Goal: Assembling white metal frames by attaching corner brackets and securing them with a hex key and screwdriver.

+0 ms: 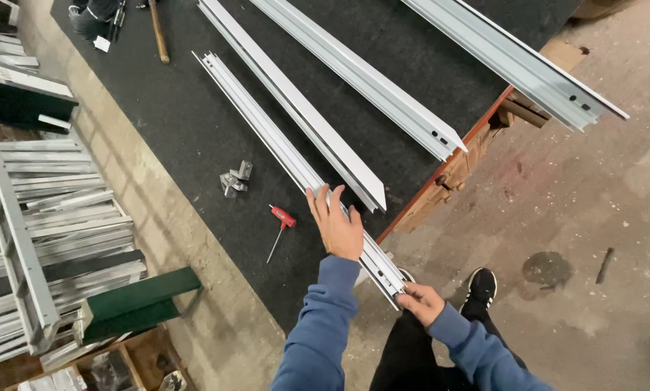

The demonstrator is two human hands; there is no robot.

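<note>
- A black-covered tabletop point(194, 130) carries four long pale aluminium rails laid side by side on a slant; the outermost rail point(517, 61) juts well past the red edge over the concrete floor point(593, 217).
- The nearest rail, a ribbed channelled profile point(267, 130), runs from mid-table to beyond the edge, its near end hanging in the air just above a black shoe point(480, 286).
- The left hand point(337, 224), in a blue sleeve, lies flat on top of that profile where it meets the table edge, fingers spread and straight, pressing rather than gripping.
- The right hand point(419, 300) pinches the overhanging end, fingers closed on the profile's tip. Steady downward weight from the flat hand, it appears, would keep the long piece from tipping while the end is handled.
- A red-handled screwdriver point(280, 226) lies just beside the profile.
- A small cluster of metal brackets point(235, 179) sits near it, untouched.
</note>
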